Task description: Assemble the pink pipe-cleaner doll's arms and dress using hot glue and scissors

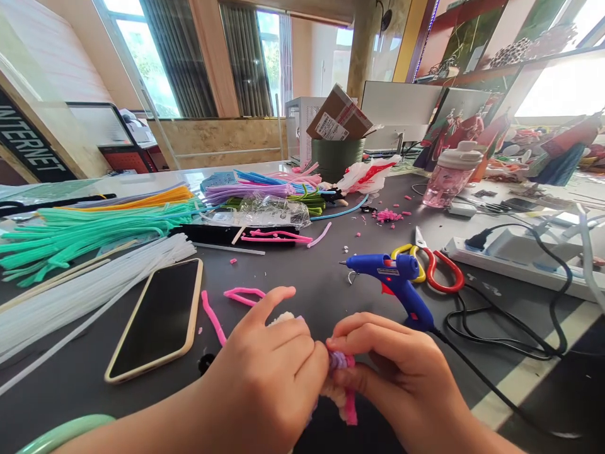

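Note:
My left hand [276, 372] wraps round a small fuzzy piece twisted from pipe cleaners [338, 360], in pink, lilac and cream; its little finger sticks out. On the other side, my right hand [394, 362] pinches the same piece between thumb and fingers. A pink end hangs below the fingertips, and my left hand hides much of the rest. Loose pink pipe cleaner lengths [213, 318] lie just beyond my left hand. Past my right hand rests a blue hot glue gun [401, 284], its nozzle pointing left, beside scissors with red and yellow handles [445, 271].
At left lie a phone [155, 315] and bundles of white [94, 293] and green pipe cleaners [94, 230]. A power strip [515, 258] with black cords sits at right. Farther back stand a pink bottle [449, 176] and a green bin [336, 157] holding a cardboard box [338, 113].

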A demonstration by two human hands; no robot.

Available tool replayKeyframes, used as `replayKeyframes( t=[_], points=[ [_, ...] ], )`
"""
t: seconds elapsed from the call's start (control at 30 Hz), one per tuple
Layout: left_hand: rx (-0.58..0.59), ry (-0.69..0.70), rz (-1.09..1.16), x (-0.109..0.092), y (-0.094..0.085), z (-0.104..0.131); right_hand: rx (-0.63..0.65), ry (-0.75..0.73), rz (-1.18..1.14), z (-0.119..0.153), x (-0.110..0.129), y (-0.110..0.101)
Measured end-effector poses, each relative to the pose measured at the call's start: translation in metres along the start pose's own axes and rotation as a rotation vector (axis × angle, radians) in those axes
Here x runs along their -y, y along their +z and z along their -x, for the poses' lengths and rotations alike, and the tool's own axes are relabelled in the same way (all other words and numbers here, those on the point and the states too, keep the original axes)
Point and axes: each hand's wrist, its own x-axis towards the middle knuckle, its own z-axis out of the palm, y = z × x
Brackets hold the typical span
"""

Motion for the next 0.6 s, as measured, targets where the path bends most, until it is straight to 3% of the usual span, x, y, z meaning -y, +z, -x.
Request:
replayKeyframes(
  t=[0.13,0.2,0.27,0.4,0.5,0.6],
  points=[
    [-0.001,0.049,-0.079,0.000,-0.004,-0.002,0.016,0.104,-0.103,0.000,-0.003,0.001],
    [0.068,0.065,-0.076,-0.001,-0.009,-0.004,0.001,0.093,-0.086,-0.001,-0.004,0.000],
    [0.202,0.048,-0.048,0.000,-0.013,-0.004,-0.016,0.018,-0.012,-0.003,-0.004,-0.001],
    [0.193,-0.031,0.034,0.002,-0.011,0.000,-0.069,-0.205,0.197,-0.004,-0.004,-0.004],
    [0.223,-0.097,0.117,0.006,-0.008,0.002,-0.125,-0.287,0.320,-0.003,-0.004,-0.004],
    [0.280,-0.145,0.182,0.008,-0.011,-0.004,-0.093,-0.372,0.398,-0.003,-0.004,-0.004]
  ],
)
